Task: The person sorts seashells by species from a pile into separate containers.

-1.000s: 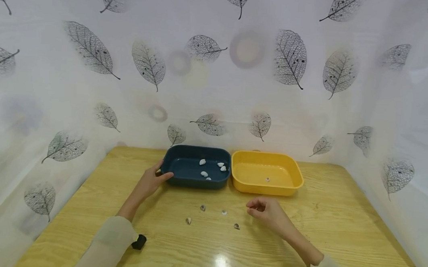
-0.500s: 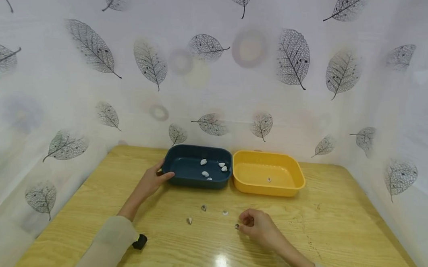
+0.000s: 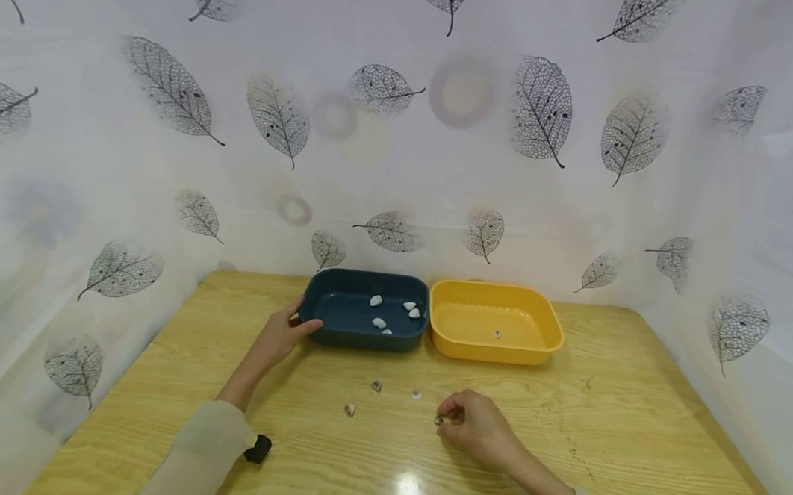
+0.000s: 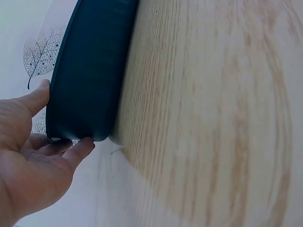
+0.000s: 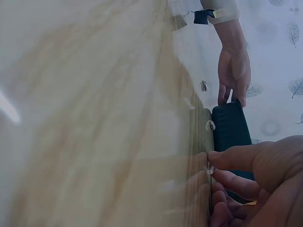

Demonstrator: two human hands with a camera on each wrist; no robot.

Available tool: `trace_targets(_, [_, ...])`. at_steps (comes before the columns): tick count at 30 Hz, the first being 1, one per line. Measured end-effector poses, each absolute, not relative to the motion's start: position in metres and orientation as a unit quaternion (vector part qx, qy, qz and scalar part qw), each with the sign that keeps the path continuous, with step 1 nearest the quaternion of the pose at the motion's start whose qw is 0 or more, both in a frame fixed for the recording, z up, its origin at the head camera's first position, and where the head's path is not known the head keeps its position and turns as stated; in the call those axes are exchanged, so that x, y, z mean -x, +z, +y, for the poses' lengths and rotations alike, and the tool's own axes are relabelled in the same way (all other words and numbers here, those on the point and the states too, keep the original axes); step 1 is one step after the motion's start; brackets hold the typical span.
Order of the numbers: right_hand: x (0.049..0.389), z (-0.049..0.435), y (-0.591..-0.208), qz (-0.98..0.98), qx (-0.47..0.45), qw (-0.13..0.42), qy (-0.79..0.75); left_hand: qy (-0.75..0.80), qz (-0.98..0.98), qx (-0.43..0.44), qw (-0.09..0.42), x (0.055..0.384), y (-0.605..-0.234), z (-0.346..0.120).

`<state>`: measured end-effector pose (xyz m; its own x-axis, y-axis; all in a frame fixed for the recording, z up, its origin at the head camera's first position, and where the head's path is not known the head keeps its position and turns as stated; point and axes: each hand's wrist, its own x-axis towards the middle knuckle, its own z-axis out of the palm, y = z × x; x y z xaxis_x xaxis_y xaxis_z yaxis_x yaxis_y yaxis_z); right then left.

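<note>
My left hand (image 3: 283, 333) holds the left end of a dark blue plastic tray (image 3: 358, 340). In the left wrist view its thumb is at the tray's rim and its fingers lie against the end wall. My right hand (image 3: 483, 428) is low over the table, pinching a small dark-and-white seashell (image 3: 438, 420) between thumb and index finger. Left of it on the wood lie a whitish shell (image 3: 416, 395) and two small brownish shells, one (image 3: 376, 386) nearer the blue tray, the other (image 3: 350, 409) farther left. Several white shells (image 3: 376, 301) sit inside the blue tray.
A yellow tray (image 3: 492, 353) stands directly right of the blue one, with one small shell (image 3: 496, 334) in it. Behind both hangs a white leaf-printed curtain (image 3: 401, 165). A black object (image 3: 258, 449) is at the left sleeve's cuff. The wooden table (image 3: 331, 468) reflects a bright light.
My right hand has come down and left from in front of the yellow tray to the nearest shell, and its thumb and finger have closed on it. My left hand stays at the blue tray.
</note>
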<state>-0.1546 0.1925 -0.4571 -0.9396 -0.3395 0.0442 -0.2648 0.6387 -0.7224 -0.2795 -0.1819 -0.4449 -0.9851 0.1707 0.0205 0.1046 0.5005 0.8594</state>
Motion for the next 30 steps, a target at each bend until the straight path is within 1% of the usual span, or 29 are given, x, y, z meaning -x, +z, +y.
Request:
trace_targets(22, [0.1547, 0.1934, -0.4582, 0.91, 0.167, 0.045, -0.376, 0.482, 0.871, -0.08, 0.041, 0.2811, -0.4465, -0.183])
trace_targets(25, [0.1557, 0.1953, -0.4584, 0.909, 0.17, 0.048, -0.378, 0.483, 0.871, -0.08, 0.039, 0.2811, -0.446, -0.1827])
trace_targets(30, [0.1578, 0.2001, -0.4587, 0.891, 0.169, 0.068, -0.416, 0.484, 0.87, -0.078, 0.039, 0.2811, -0.446, -0.183])
